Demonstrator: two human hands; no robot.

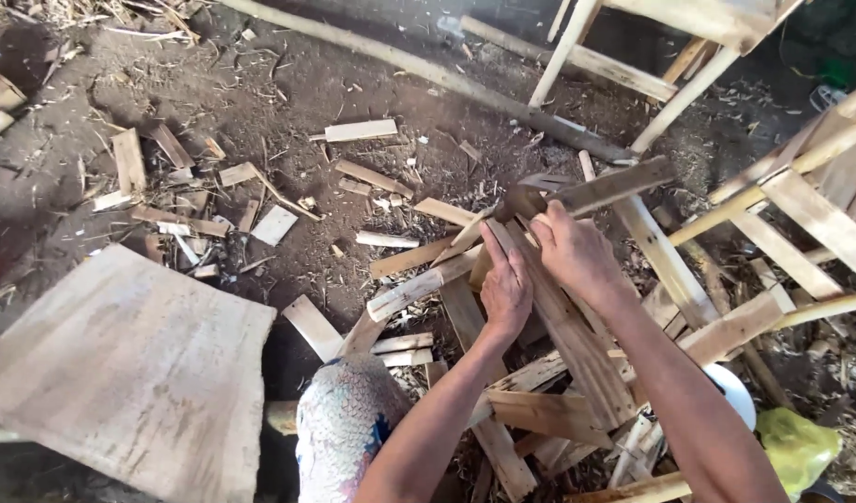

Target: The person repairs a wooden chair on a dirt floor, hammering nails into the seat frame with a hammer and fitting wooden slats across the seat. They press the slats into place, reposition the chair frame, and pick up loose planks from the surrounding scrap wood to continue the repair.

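My left hand point(507, 291) presses on a long pale plank point(577, 349) that leans up out of a heap of wood offcuts, its fingers curled over the plank's upper end. Just to its right, my right hand point(575, 253) grips the near end of a dark weathered slat point(619, 184). The slat lies across the top of the plank and points to the upper right. Both hands are close together, almost touching. Whether the right hand's fingers close fully around the slat is partly hidden.
A large flat wooden board point(121, 368) lies at the lower left. Short offcuts point(260, 210) litter the dirt floor. Pale wooden frames point(800, 186) stand at the right, and a long pole point(428, 70) runs behind. A yellow-green bag point(795, 445) and my patterned knee point(344, 428) are nearby.
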